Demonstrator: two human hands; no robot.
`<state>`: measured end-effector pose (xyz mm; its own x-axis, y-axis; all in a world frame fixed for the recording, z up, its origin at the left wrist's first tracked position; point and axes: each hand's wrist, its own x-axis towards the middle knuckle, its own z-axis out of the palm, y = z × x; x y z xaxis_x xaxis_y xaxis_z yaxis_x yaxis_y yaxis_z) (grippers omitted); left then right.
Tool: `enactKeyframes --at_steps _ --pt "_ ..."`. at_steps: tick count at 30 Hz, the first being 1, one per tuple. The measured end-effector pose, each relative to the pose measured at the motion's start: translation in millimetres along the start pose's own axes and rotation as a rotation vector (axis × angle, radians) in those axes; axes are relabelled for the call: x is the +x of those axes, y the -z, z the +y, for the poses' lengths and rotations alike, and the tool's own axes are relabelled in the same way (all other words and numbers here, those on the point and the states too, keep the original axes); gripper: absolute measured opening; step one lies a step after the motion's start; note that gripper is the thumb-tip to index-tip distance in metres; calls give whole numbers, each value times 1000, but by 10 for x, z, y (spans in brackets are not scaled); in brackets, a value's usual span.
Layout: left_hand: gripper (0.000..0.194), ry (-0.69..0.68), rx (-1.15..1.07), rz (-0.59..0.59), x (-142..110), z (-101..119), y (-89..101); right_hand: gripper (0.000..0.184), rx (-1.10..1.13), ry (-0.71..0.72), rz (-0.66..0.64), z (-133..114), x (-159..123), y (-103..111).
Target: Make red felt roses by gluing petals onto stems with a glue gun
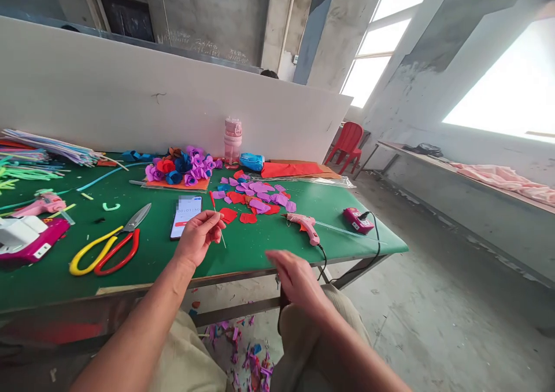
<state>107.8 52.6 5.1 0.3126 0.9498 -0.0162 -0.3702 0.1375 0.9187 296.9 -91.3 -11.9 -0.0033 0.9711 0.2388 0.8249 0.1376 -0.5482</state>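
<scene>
My left hand (200, 233) is closed, its fingers pinching a thin stick with a red tip (212, 200). The red end points up and the pale lower end sticks out below the fingers, over the green table. Just behind that hand lies a phone (181, 221) with a timer on its screen. My right hand (299, 276), slightly blurred, hangs at the table's front edge above my knee, fingers stretched out and holding nothing that I can see. Ahead of both hands are loose purple and red petals (260, 206). A pink glue gun (306, 227) lies right of the petals.
Red-and-yellow-handled scissors (115, 244) lie on the left. Finished-looking flowers (182, 165) sit behind the phone, near a pink bottle (233, 140). Fuzzy stems (56, 146) fill the far left. A magenta power strip (358, 221) and its cord are on the right. Scraps litter the floor.
</scene>
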Motion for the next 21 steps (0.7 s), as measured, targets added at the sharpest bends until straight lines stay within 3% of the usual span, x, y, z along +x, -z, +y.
enactKeyframes --at_steps 2,5,8,12,14,18,21 --pt "20 2 4 6 -1 -10 -5 42 -206 23 63 153 272 -45" --pt "21 9 13 3 -6 -22 -6 68 -337 75 -4 308 460 -221" --pt "21 15 17 -1 -5 -29 2 72 -333 174 -65 265 334 -328" --pt "20 20 15 0 1 -35 5 73 -259 252 -126 9 -87 -307" --pt "20 22 16 -11 -1 -35 -7 67 -202 283 -179 -94 -323 -362" --pt "20 27 35 -14 -17 -30 -42 15 -149 287 -355 -112 -686 -645" --pt "21 31 43 -10 -30 -29 -56 13 -148 335 -225 -38 -707 -690"
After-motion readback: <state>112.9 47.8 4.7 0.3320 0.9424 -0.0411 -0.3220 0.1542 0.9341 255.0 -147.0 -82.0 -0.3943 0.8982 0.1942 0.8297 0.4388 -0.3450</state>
